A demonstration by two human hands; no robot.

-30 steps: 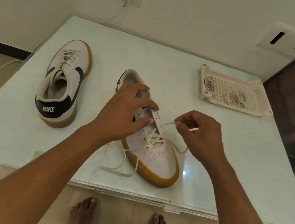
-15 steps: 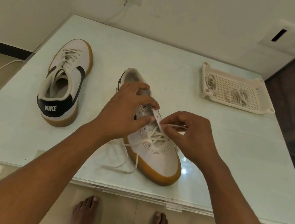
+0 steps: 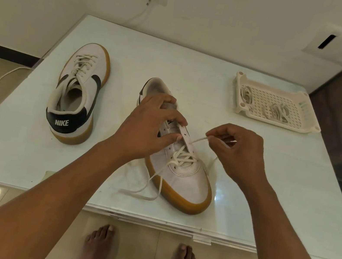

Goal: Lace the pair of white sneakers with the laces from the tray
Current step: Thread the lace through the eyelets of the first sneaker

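Observation:
A white sneaker with a gum sole (image 3: 186, 177) lies in the middle of the table, toe towards me, laced through its lowest eyelets only. My left hand (image 3: 149, 130) grips its eyelet flap and tongue. My right hand (image 3: 237, 150) pinches one end of the cream lace (image 3: 198, 139) just right of the shoe, with the lace running taut to an eyelet. The lace's other end (image 3: 144, 195) trails loose on the table at the shoe's left. The second sneaker (image 3: 78, 92), fully laced, stands at the left with its heel towards me.
A cream perforated tray (image 3: 280, 123) with more bundled laces sits at the table's back right. The glass table's front edge (image 3: 149, 219) is close to me, my bare feet below it. A dark chair stands at the right. A wall socket with a cable is behind.
My right hand went in to the eyelets half a second ago and has now drawn back to the right, pulling the lace end out taut. My left hand stayed on the shoe.

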